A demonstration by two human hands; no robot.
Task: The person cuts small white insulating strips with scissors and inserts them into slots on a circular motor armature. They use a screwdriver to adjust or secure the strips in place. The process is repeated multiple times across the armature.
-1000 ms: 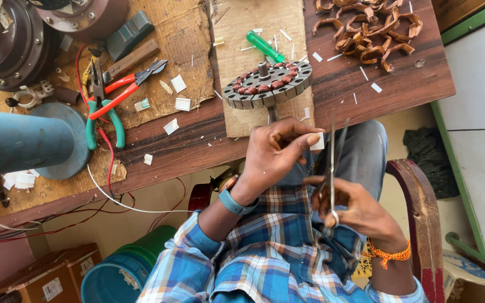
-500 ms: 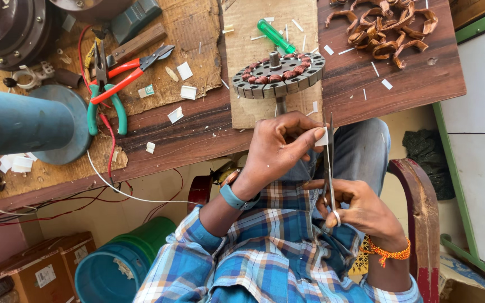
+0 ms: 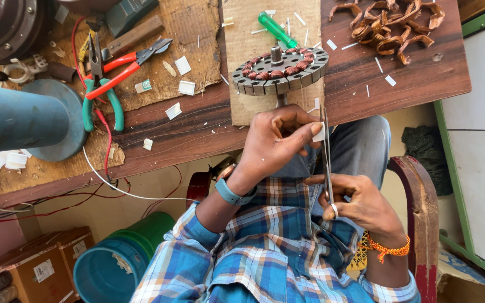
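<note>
**Paper slip held to scissor blades below the desk edge**

Across the upper part of the head view a dark wooden desk (image 3: 422,84) is seen, its near edge running just above the person's lap. At the desk's left end a large blue-grey cylinder (image 3: 12,118) is laid, with red-handled pliers (image 3: 122,64) and green-handled pliers (image 3: 99,95) beside it on a cardboard sheet. Near the middle of the near edge a round motor stator (image 3: 279,70) with copper windings is stood on a second cardboard piece, a green screwdriver (image 3: 276,29) just behind it. At the far right corner a heap of copper coils (image 3: 391,25) is piled. Small white paper scraps are scattered over the desk.

Just below the near edge, under the stator, the left hand (image 3: 273,143) is held with a small white paper slip (image 3: 319,133) pinched between thumb and fingertips. The right hand (image 3: 360,205) is set lower, nearer the body, its fingers closed through the loops of a pair of scissors (image 3: 326,157). The scissors' long axis is pointed straight away from the body toward the desk edge, and the blades are met by the slip from their left side, touching. The slip is thus held by the left hand, while the blades are carried to it by the right; whether the blades are parted cannot be told.
</note>
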